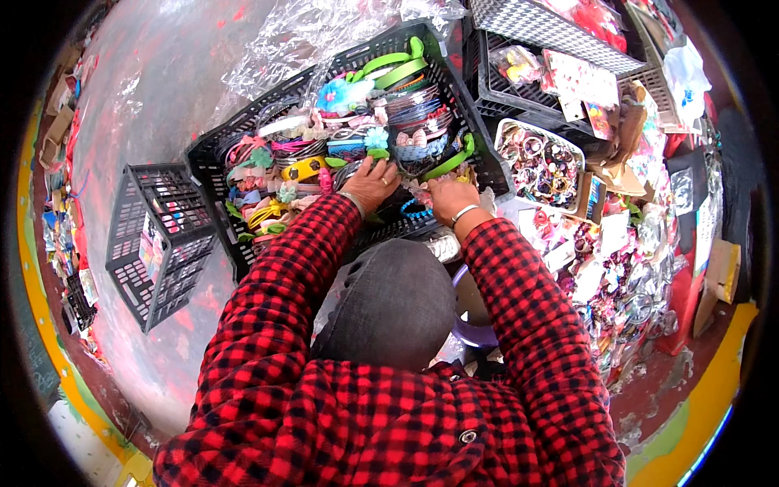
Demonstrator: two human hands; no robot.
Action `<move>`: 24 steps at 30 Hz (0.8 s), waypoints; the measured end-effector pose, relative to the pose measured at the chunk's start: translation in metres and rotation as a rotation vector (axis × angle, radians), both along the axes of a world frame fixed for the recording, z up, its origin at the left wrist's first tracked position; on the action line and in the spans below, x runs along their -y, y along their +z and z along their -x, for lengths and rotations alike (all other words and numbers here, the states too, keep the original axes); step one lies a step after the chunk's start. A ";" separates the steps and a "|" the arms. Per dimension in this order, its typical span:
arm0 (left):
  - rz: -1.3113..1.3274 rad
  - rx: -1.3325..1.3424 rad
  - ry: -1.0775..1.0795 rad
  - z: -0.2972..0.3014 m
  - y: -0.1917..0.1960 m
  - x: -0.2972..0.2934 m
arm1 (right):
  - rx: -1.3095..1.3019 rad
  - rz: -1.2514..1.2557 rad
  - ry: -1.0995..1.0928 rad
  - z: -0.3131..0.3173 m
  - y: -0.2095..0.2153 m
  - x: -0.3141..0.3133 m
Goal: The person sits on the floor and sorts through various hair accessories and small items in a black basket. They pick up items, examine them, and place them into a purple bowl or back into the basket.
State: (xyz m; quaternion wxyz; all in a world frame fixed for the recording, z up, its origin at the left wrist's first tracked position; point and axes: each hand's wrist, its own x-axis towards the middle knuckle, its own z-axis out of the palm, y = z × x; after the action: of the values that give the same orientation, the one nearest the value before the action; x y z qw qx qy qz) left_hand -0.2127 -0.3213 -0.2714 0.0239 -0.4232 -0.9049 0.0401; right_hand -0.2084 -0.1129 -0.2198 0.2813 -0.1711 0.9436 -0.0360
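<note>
The left hand (372,183) lies flat on hair bands (357,130) in the black crate (213,150), holding nothing. The right hand (451,197) pinches a small clear packet (422,193).

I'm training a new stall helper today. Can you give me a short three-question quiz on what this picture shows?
1. True or false: both hands are inside the black crate of headbands.
2. What stands left of that crate: A) an empty black crate, B) a blue bucket?
3. What pattern is on the sleeves?

Key:
1. True: left hand and right hand reach in.
2. A, the empty black crate.
3. Red and black check.
</note>
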 end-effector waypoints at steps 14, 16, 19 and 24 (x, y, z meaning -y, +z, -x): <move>0.086 0.318 0.030 -0.002 0.032 -0.008 | -0.121 0.241 -0.173 -0.003 0.023 -0.005; 0.031 0.378 0.016 -0.006 0.035 -0.007 | -0.178 0.362 -0.195 -0.002 0.031 -0.009; -0.141 0.488 -0.032 -0.014 0.051 0.004 | -0.271 0.533 -0.227 -0.003 0.057 -0.018; -0.535 0.509 0.302 -0.035 0.053 0.058 | -0.271 0.653 -0.328 -0.037 0.129 -0.057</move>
State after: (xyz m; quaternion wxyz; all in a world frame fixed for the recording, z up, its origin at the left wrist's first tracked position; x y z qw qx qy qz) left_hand -0.1781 -0.3792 -0.2189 -0.0979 -0.2609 -0.9124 -0.2999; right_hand -0.1716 -0.0557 -0.0907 0.0754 -0.1015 0.9259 -0.3560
